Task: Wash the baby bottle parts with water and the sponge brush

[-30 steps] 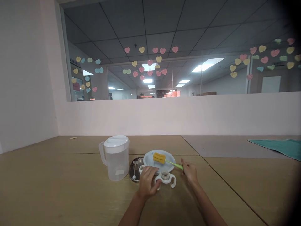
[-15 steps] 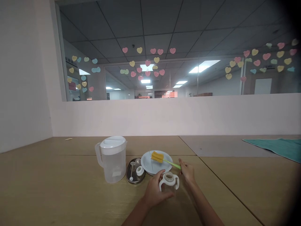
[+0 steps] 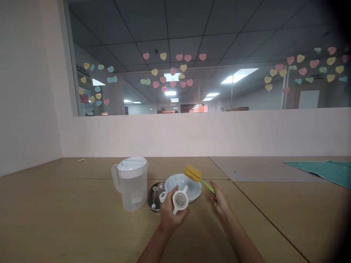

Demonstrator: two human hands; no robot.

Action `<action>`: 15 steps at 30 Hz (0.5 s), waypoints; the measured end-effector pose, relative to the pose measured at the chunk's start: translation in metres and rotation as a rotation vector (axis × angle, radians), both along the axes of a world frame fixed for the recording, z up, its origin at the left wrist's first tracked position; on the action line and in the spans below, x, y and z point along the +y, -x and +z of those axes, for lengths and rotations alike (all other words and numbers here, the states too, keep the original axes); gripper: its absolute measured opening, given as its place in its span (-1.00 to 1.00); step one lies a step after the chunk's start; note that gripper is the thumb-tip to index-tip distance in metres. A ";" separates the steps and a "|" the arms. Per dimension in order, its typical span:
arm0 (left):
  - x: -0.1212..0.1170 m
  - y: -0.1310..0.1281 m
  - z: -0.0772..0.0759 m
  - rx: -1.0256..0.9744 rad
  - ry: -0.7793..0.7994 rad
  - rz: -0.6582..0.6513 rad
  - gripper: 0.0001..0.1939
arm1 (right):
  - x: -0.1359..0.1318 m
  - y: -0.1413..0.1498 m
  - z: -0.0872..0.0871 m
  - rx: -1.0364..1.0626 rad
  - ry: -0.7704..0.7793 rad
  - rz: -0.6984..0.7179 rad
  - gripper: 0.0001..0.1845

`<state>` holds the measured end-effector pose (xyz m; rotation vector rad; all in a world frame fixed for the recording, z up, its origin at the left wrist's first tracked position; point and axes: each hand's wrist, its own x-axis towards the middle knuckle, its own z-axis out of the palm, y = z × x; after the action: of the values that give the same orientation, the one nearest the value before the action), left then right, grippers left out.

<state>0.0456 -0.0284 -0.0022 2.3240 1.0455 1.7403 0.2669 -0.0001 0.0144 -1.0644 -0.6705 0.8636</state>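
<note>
My left hand (image 3: 170, 215) is wrapped round a small baby bottle (image 3: 180, 201) with white side handles. The bottle is tilted so that its round mouth faces me, and its body is mostly hidden. In my right hand (image 3: 219, 199) is the green handle of a bottle brush (image 3: 193, 174) with a yellow sponge head, raised above the right part of a white bowl (image 3: 171, 181). The brush and bottle are apart. Left of the bowl, a round metal tray (image 3: 150, 195) carries a white bottle collar (image 3: 162, 196), a straw piece with a weighted end (image 3: 154, 199) and a clear cap (image 3: 161, 187).
A clear plastic pitcher (image 3: 134, 191) with a white lid stands left of the tray. A teal cloth (image 3: 326, 171) lies at the far right of the wooden table (image 3: 82, 219). A low wall (image 3: 192, 137) with a window above it closes off the back.
My left hand has tipped the bottle from upright towards me and shifted it up and left. My right hand has lifted the brush out of the bowl, to the right.
</note>
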 end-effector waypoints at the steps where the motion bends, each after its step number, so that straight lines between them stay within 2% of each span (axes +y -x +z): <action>1: 0.004 0.003 0.000 -0.041 -0.021 0.052 -0.42 | -0.001 0.001 0.001 0.016 -0.019 0.031 -0.63; 6: 0.022 0.014 0.004 -0.145 -0.130 0.269 -0.50 | -0.004 0.008 0.002 -0.041 -0.092 0.152 -0.46; 11: 0.025 0.020 0.011 -0.054 -0.229 0.443 -0.58 | -0.007 0.003 0.002 -0.251 -0.122 0.011 -0.43; 15: 0.027 0.023 0.006 0.048 -0.284 0.542 -0.56 | -0.005 -0.002 0.002 -0.508 -0.216 -0.104 -0.51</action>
<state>0.0224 -0.0018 0.0037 2.4021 1.6607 2.1395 0.2694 -0.0056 0.0163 -1.1170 -1.0957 0.4150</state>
